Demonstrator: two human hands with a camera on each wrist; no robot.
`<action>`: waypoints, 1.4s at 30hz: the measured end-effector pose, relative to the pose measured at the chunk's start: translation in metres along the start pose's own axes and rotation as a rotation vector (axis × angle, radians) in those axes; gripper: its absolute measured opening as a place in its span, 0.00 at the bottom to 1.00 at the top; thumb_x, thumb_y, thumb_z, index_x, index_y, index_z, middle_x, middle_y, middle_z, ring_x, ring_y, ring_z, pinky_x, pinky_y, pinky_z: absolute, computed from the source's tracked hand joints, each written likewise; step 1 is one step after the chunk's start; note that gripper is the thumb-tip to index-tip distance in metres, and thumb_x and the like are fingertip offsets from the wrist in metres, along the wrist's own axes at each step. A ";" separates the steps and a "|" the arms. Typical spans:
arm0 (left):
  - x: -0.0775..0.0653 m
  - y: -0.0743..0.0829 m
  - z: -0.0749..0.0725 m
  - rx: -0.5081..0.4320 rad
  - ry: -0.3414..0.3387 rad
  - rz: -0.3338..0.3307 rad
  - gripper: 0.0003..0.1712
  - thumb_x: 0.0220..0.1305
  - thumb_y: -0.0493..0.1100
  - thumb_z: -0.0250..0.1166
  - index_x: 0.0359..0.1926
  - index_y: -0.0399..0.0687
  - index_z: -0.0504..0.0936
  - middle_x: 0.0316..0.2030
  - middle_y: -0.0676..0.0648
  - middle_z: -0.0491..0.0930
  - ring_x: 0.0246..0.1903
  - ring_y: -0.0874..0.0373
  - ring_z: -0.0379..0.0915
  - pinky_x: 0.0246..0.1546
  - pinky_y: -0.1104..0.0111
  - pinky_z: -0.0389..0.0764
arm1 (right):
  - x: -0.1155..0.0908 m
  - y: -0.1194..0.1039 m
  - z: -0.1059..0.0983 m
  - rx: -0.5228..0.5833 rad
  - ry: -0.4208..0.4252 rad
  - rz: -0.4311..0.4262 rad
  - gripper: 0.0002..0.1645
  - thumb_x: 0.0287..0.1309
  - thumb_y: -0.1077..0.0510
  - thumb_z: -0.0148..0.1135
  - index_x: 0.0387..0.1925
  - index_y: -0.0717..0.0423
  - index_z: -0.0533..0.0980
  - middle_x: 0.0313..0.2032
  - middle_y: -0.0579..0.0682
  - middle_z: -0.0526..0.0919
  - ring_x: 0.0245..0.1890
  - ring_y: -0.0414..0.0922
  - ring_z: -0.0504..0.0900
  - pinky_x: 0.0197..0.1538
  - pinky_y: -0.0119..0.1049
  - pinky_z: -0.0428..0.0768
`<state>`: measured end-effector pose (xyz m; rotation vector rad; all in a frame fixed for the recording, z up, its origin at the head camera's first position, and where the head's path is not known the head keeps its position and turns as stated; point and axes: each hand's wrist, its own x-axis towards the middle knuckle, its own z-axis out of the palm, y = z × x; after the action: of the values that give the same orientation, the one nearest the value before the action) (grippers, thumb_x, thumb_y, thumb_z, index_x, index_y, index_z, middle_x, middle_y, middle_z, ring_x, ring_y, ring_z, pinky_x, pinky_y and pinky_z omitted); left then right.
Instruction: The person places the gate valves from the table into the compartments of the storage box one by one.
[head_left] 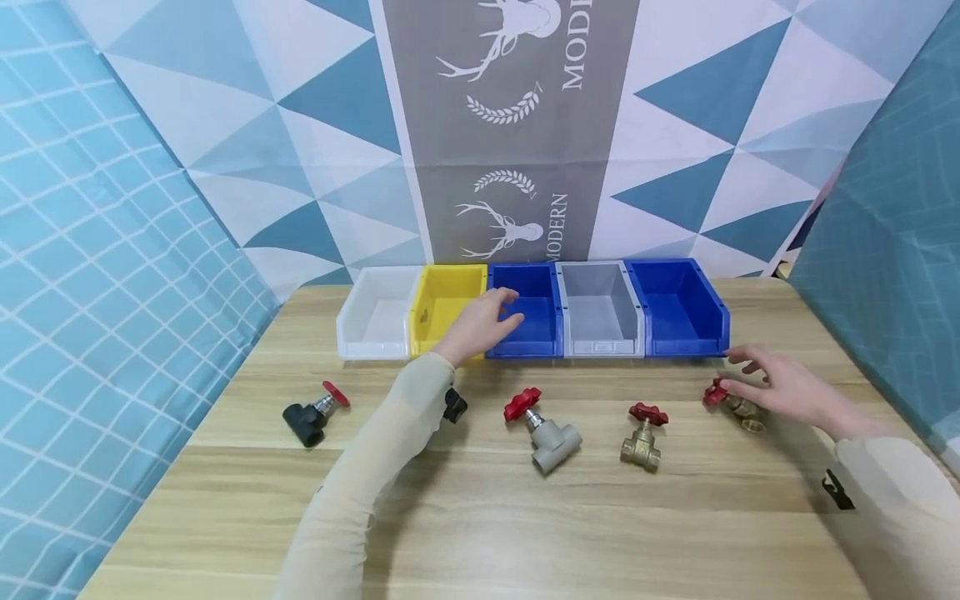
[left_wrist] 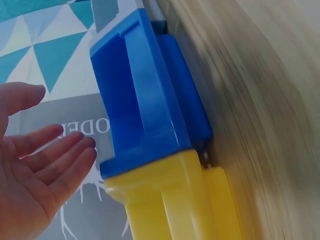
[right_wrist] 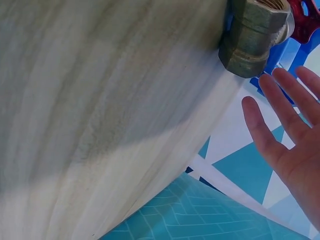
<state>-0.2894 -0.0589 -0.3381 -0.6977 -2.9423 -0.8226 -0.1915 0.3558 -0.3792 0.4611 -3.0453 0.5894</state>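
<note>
Left hand: held above the yellow bin and the middle blue bin; thumb and fingers are parted and gently bent, with nothing gripped.
Right hand: held at the rightmost brass valve; fingers are stretched and well spread in its wrist view, with nothing gripped; whether the valve is touched cannot be told.
Rightmost brass valve: laid on the wooden table, near the front right corner of the right blue bin; partly covered by the hand in the head view.
Other valves: a black valve, a grey valve and a second brass valve are spread from left to right, well apart; all are fitted with red handles.
Bins: set side by side along the back; the row is completed by a white bin at the left end and a grey bin between the blue ones.
Backdrop: hung behind the bins; patterned with triangles and a grey deer panel.
</note>
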 end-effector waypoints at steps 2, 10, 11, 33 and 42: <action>0.003 0.002 0.002 0.000 -0.013 -0.016 0.30 0.63 0.54 0.54 0.61 0.44 0.66 0.57 0.47 0.71 0.53 0.55 0.70 0.52 0.64 0.72 | 0.000 0.000 0.000 -0.004 -0.001 0.002 0.34 0.56 0.45 0.58 0.54 0.67 0.66 0.47 0.67 0.75 0.43 0.61 0.76 0.41 0.55 0.75; 0.012 0.018 0.018 -0.050 -0.085 -0.168 0.41 0.61 0.60 0.54 0.68 0.45 0.54 0.65 0.45 0.61 0.62 0.51 0.62 0.59 0.58 0.65 | 0.001 -0.001 0.006 0.017 -0.052 0.050 0.40 0.52 0.39 0.60 0.54 0.67 0.66 0.46 0.66 0.76 0.41 0.58 0.77 0.40 0.53 0.77; 0.012 0.020 0.020 -0.054 -0.092 -0.175 0.42 0.61 0.61 0.54 0.69 0.45 0.53 0.66 0.45 0.59 0.63 0.50 0.60 0.60 0.57 0.64 | 0.001 -0.002 0.007 0.019 -0.060 0.055 0.41 0.51 0.38 0.60 0.54 0.67 0.65 0.46 0.66 0.76 0.40 0.57 0.77 0.40 0.53 0.77; 0.036 0.038 0.044 -0.233 -0.178 -0.179 0.51 0.59 0.58 0.57 0.70 0.40 0.38 0.70 0.42 0.43 0.69 0.50 0.38 0.66 0.58 0.48 | -0.001 -0.005 0.013 0.006 -0.048 0.049 0.44 0.47 0.39 0.64 0.54 0.68 0.64 0.41 0.66 0.78 0.37 0.55 0.80 0.39 0.53 0.77; 0.041 0.049 0.046 -0.268 -0.221 -0.148 0.52 0.59 0.53 0.59 0.70 0.37 0.36 0.70 0.40 0.42 0.69 0.50 0.40 0.66 0.60 0.49 | 0.000 -0.007 0.017 0.011 -0.065 0.049 0.45 0.45 0.39 0.66 0.54 0.66 0.64 0.39 0.60 0.79 0.36 0.51 0.79 0.38 0.50 0.78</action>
<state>-0.3004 0.0179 -0.3482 -0.6224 -3.1444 -1.2477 -0.1885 0.3438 -0.3924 0.4144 -3.1249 0.6059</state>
